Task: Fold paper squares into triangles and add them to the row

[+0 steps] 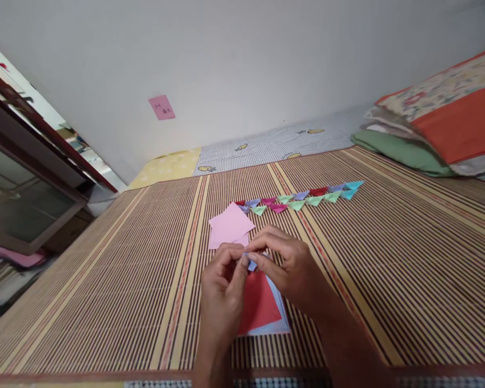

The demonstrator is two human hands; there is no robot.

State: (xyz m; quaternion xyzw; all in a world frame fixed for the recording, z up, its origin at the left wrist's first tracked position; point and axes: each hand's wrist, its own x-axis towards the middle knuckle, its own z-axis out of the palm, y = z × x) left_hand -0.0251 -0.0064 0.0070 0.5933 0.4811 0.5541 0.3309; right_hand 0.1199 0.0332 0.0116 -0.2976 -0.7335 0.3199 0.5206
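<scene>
1. Above the striped woven mat, your left hand has its grip clamped on the small blue folded-paper piece; uneven pressure could skew a crease.
2. Just beyond, the loose pink square paper sheets could slide if your knuckles brush them.
3. Nearer you, the flat red square paper sheet could crumple under a dropped wrist.
4. Your right hand also pinches the piece; opposing pulls could tear it.
5. Farther right, a forward swing could disturb the multicoloured pointed paper pieces.
</scene>
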